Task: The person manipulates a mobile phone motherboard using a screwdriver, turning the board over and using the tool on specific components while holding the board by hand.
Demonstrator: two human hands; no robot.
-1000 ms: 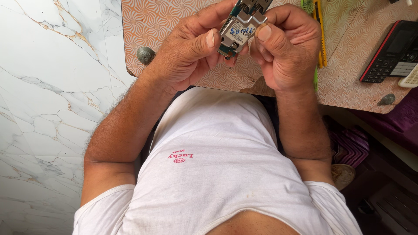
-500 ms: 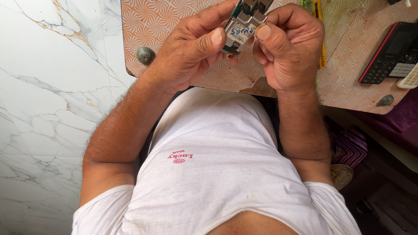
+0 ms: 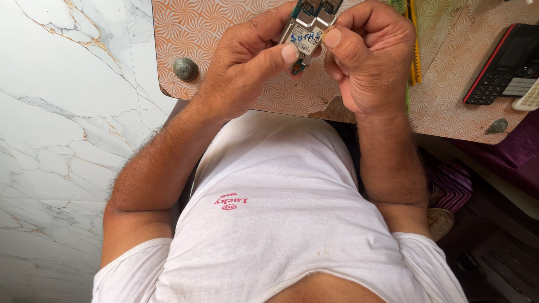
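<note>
Both hands pinch a small silver metal-shielded circuit module with a green board edge (image 3: 306,33): left hand (image 3: 247,67) with its thumb on the module's face, right hand (image 3: 370,56) closed on its far side. The step looks like close inspection or prying; the next move calls for fingertip care. The module's top is cut off above the grip.

Table (image 3: 224,33) orange-and-cream swirl pattern. On it: black phone (image 3: 502,64) with red edge, grey keys; yellow ruler (image 3: 414,50). Left of table, white marble floor (image 3: 67,140), grey-gold veins. White shirt (image 3: 281,224), red print.
</note>
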